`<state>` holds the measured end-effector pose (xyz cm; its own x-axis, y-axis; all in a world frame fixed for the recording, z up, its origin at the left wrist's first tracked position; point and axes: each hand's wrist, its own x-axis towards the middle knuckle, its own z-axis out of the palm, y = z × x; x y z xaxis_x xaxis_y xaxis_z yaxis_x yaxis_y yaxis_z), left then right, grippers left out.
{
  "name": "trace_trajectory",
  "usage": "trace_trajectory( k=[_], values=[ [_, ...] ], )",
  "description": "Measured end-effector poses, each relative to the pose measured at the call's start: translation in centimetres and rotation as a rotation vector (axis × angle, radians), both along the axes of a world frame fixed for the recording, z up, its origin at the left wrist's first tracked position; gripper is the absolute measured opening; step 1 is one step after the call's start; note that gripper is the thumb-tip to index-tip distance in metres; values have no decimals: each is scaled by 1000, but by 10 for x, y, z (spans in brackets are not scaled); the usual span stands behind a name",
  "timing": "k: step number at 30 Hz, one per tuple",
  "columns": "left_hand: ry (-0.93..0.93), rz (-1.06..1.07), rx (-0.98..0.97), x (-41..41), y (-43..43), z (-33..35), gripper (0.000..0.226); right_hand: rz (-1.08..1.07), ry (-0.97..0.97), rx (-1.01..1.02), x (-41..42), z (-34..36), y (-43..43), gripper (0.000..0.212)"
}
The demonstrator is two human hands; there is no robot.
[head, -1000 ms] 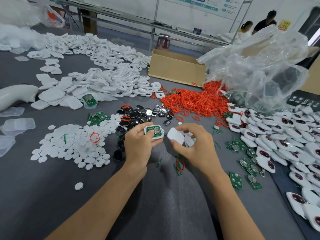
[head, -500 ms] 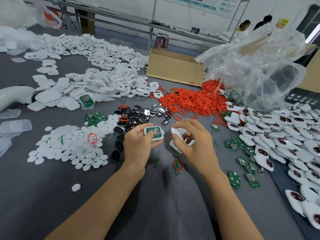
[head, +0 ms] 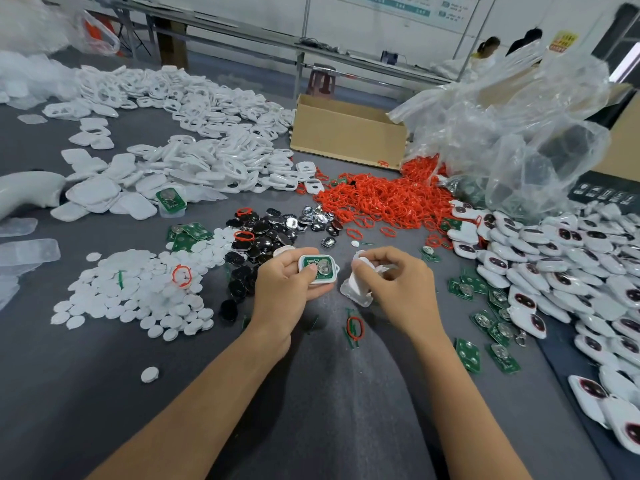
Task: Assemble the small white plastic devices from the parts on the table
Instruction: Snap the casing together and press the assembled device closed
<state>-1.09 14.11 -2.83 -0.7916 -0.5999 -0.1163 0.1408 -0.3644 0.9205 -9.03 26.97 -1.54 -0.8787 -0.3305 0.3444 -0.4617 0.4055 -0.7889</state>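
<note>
Wall signs [head: 398,5] behind the grey table [head: 104,393] were too blurred to read. Over its middle, the left hand [head: 287,287] gripped a board-fitted white shell [head: 318,270]; the right hand [head: 398,287] pinched a white cover [head: 358,289] beside it.

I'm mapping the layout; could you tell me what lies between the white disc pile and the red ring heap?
In the head view, mostly a cluster of black and shiny oval pieces lies between the white discs and the red rings.

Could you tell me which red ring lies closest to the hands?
The red ring on the table, between the wrists of the left hand and right hand; all others lie beyond them.
</note>
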Motion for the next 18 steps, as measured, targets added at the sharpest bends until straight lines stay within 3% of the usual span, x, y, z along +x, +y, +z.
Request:
trace_trajectory(
  k=[8, 18],
  values=[
    [6, -95, -16, 1, 5, -2, 21, 194, -425, -444, 4, 11, 8, 10],
    [2, -203, -7, 5, 9, 3, 23, 180, -495, -633, 12, 12, -3, 19]
  ],
)
